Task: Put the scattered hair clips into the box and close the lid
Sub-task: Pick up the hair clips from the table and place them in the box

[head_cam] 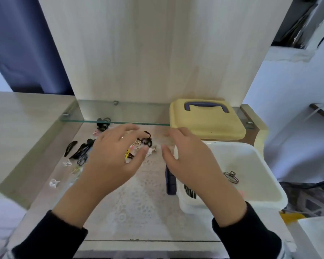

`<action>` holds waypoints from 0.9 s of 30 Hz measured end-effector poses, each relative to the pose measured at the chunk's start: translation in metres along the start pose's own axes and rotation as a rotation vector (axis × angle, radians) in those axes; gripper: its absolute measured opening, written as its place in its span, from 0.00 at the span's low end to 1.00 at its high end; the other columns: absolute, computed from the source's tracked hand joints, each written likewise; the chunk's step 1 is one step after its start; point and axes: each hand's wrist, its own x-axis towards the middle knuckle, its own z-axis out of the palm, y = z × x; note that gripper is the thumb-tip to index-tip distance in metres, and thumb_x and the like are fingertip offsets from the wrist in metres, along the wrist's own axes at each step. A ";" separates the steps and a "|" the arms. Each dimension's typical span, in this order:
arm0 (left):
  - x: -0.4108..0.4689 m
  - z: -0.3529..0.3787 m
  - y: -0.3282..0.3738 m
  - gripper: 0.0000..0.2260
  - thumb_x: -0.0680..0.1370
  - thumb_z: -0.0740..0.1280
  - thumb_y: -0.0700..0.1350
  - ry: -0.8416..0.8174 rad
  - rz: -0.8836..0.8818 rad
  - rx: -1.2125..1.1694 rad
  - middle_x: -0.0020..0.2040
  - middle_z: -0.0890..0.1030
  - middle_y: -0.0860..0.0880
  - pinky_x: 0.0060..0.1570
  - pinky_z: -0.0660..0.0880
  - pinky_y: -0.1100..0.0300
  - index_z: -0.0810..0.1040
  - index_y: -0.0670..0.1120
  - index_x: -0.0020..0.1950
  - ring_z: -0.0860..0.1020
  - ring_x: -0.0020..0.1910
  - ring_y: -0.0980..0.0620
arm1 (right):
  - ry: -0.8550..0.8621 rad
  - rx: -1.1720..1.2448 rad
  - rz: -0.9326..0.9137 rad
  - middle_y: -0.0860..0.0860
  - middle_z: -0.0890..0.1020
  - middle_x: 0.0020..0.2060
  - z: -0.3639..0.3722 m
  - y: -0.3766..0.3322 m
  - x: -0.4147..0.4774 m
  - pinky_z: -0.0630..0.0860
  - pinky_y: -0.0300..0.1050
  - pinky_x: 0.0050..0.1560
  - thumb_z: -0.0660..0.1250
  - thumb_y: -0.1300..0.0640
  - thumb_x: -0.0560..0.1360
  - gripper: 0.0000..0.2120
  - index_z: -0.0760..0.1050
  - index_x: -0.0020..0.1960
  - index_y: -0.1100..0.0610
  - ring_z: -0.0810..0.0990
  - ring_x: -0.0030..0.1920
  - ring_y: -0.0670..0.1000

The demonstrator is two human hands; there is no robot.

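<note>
The left hand [116, 156] is hovering wide, fingers spread and gripping nothing, over the scattered hair clips [82, 159], which are lying on the tabletop [60, 195] from nine to twelve o'clock of the lace mat [138, 193]. Two black snap clips [71, 148] are lying side by side at nine o'clock of that hand, a black claw clip [103, 123] is sitting under the glass shelf [131, 113] at eleven o'clock, and a yellow clip [128, 154] is showing just beside the thumb, with a dark curled clip [147, 141] beyond it at one o'clock. A clear clip [54, 183] is lying at eight o'clock

The right hand [187, 157] is hovering at three o'clock of the left, apart from it, likewise wide and relaxed, holding nothing; its fingertips are blurring. It is hanging over the left wall of the white box [266, 165], which is standing open at four o'clock of the mat. Inside, a thin wire clip [231, 177] is lying on the floor and a black striped clip [190, 191] is showing by the near-left corner. A purple latch [170, 182] is hanging on the box's left side. The yellow lid [209, 126] with its purple handle [204, 106] is resting off the box, at twelve o'clock of it, on the shelf's right end
</note>
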 end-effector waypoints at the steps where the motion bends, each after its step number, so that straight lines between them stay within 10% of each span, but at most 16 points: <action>1: -0.004 -0.002 -0.009 0.14 0.77 0.62 0.56 0.022 -0.016 -0.003 0.58 0.77 0.55 0.58 0.72 0.46 0.79 0.54 0.58 0.77 0.58 0.53 | 0.027 0.033 -0.013 0.50 0.75 0.55 0.008 -0.010 0.001 0.72 0.44 0.44 0.61 0.52 0.78 0.12 0.73 0.59 0.55 0.75 0.52 0.52; 19: -0.101 0.022 -0.107 0.23 0.71 0.59 0.59 0.042 -0.523 0.286 0.62 0.77 0.51 0.56 0.74 0.46 0.77 0.51 0.61 0.77 0.58 0.46 | -0.006 0.008 -0.061 0.55 0.76 0.57 0.170 -0.040 0.008 0.74 0.53 0.60 0.63 0.56 0.74 0.16 0.75 0.61 0.56 0.72 0.62 0.57; 27: -0.106 0.022 -0.109 0.21 0.69 0.61 0.54 0.153 -0.594 0.241 0.61 0.76 0.56 0.56 0.67 0.52 0.74 0.54 0.61 0.75 0.59 0.50 | -0.045 -0.008 -0.089 0.54 0.60 0.75 0.186 -0.029 0.004 0.52 0.55 0.74 0.58 0.55 0.79 0.22 0.66 0.72 0.47 0.50 0.75 0.59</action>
